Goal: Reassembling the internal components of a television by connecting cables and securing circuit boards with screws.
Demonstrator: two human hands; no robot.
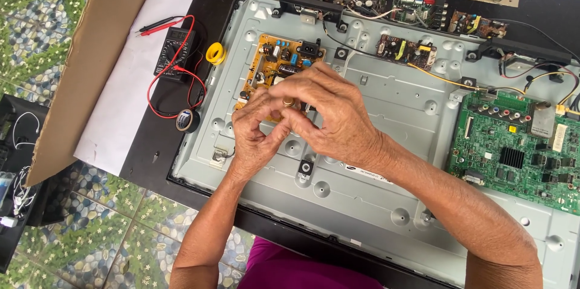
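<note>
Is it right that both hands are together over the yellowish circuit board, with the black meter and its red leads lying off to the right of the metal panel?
Not quite. In the head view the meter lies left of the metal panel, not right. Both hands, left hand and right hand, do meet over the yellowish circuit board.

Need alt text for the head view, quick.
Left hand and right hand meet, pinching a small brass-coloured part above a tan circuit board on a grey metal television back panel. A black multimeter lies to the left.
</note>
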